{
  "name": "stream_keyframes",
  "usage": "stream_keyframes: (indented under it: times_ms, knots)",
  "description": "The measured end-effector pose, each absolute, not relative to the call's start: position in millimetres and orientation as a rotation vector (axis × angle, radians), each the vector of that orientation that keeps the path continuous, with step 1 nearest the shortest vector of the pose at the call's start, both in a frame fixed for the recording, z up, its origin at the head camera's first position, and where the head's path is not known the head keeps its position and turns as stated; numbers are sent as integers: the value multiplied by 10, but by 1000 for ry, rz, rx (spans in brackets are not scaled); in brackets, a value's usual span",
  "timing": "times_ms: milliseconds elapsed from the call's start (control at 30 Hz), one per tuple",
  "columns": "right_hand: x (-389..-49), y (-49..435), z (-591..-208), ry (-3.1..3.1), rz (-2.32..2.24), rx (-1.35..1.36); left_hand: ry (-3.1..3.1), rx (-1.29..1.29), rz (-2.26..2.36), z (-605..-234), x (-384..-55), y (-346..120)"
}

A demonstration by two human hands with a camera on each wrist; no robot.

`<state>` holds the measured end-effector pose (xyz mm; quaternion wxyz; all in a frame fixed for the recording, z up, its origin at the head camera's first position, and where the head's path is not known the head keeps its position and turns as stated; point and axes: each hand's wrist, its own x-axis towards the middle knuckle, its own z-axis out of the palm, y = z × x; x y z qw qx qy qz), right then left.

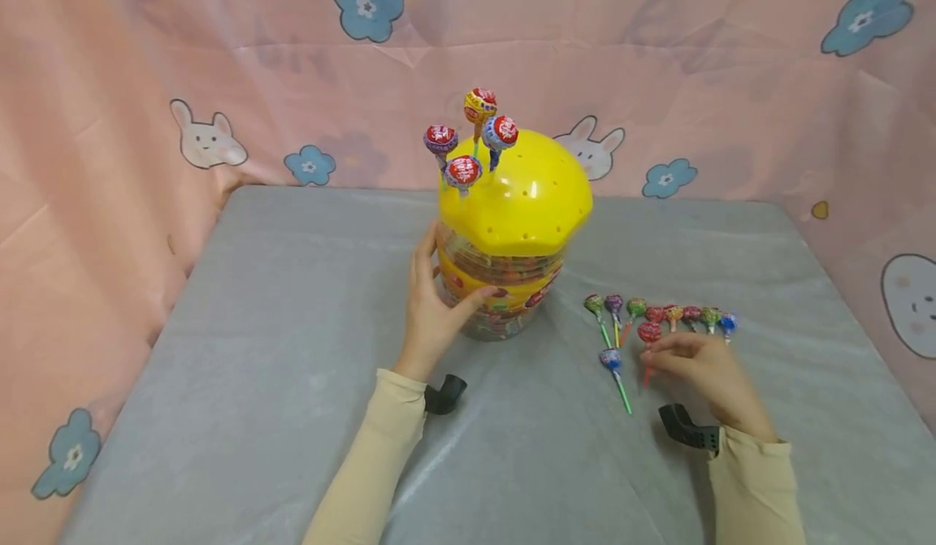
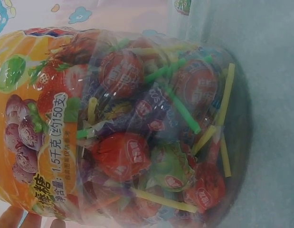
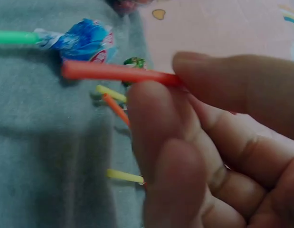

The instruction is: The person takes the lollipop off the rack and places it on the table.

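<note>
A clear candy jar [image 1: 504, 269] with a yellow lid [image 1: 526, 204] stands on the table, full of wrapped lollipops. My left hand [image 1: 431, 309] grips its left side, thumb across the front label. In the left wrist view, the jar [image 2: 151, 118] fills most of the picture and a few fingertips [image 2: 14, 218] show at the lower left. Over to the right, my right hand [image 1: 698, 370] pinches a red lollipop [image 1: 648, 332] by its stick. The right wrist view shows that red stick [image 3: 118, 72] between thumb and fingers, its free end pointing left; the candy is hidden there.
Several lollipops stand in the left part of the lid, including a yellow one [image 1: 480, 106]. On the grey cloth [image 1: 292, 301] to the right lies a row of lollipops [image 1: 673, 317]. A blue lollipop [image 1: 611, 359] with a green stick lies nearer. Behind hangs a pink curtain [image 1: 453, 58].
</note>
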<state>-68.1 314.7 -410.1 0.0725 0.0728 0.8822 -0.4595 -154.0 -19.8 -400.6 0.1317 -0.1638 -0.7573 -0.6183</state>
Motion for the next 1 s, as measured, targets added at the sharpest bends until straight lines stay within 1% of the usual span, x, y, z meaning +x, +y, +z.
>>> stream_keyframes:
  times_ms: [167,467,700,1000]
  knots:
    - [-701,3140,-4156,2550,-1395,167,-2198,-469,-1800,-4008,-1539,-208]
    - [-712,3141,-4194,2424,-1351,156,-2202,-474,-1796,-4008,-1540,-202]
    - [-719,3138,-4228,2409,-1338,110,-2192,-486,-1781,-4012,-1546,-193]
    - [-726,3138,-4261,2393,-1331,119,-2192,-488,-1796,-4011,-1551,-198]
